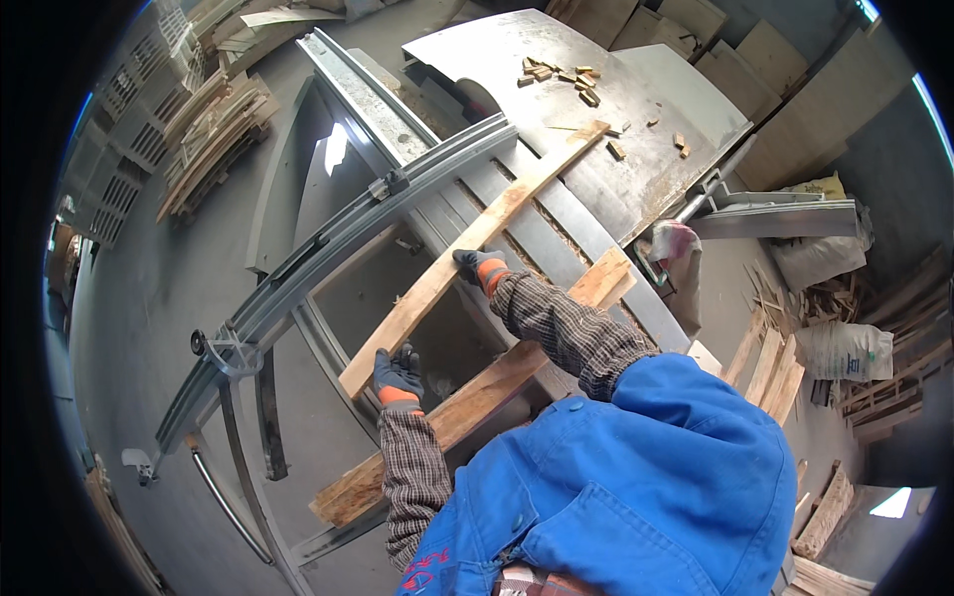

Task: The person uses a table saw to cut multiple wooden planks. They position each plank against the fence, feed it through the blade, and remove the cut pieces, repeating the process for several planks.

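Note:
A long, narrow wooden board (433,281) lies diagonally, its far end over the metal saw table (556,60) and its near end out over a gap in the frame. My left hand (399,373), in a dark glove with an orange cuff, grips the board near its closer end. Further up, my right hand (477,266), gloved alike, is closed on the board's near edge. A second board (475,405) with rough edges rests closer to my body, running beneath my right forearm. Both my palms are hidden.
Small wood offcuts (588,97) lie scattered on the tabletop. A metal rail fence (328,238) crosses at the left. Stacked planks (214,139) stand on the floor at the far left, and more wood strips (770,372) with white sacks (850,350) are at the right.

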The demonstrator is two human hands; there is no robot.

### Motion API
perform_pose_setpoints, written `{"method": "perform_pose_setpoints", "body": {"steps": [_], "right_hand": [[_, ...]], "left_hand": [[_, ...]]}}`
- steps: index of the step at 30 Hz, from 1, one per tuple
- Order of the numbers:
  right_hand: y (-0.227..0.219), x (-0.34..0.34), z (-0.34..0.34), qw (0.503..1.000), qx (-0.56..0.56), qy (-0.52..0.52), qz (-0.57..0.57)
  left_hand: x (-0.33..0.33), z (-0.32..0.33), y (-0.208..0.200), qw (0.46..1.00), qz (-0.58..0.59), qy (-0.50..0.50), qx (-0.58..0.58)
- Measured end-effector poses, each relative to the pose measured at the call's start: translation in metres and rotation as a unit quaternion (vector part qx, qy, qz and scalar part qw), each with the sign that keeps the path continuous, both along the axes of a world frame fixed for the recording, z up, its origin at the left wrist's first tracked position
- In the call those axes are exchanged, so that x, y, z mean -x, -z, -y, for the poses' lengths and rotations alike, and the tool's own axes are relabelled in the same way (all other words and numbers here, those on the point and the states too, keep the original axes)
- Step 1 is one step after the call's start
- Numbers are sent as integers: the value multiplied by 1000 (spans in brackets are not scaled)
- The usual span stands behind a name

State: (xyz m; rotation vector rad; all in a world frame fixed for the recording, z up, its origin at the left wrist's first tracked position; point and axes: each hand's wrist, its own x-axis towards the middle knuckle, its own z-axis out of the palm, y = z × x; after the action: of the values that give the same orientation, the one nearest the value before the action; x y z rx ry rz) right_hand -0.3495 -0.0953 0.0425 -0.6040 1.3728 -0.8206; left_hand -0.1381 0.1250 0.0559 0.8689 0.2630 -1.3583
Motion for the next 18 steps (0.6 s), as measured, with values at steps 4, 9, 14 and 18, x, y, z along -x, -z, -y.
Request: {"method": "perform_pose_setpoints", "body": {"steps": [4, 9, 14, 18], "right_hand": [[-33, 19, -27, 997, 43, 44, -52], [-44, -4, -13, 997, 81, 8, -6], [-48, -80, -78, 978, 124, -21, 168], [-67, -81, -114, 977, 2, -63, 204]], "left_hand": [[17, 9, 6, 998, -9, -27, -64], [-10, 7, 11, 999, 40, -34, 11], [-82, -85, 18, 982, 172, -78, 25], [-69, -111, -43, 977, 143, -148, -48]]}}
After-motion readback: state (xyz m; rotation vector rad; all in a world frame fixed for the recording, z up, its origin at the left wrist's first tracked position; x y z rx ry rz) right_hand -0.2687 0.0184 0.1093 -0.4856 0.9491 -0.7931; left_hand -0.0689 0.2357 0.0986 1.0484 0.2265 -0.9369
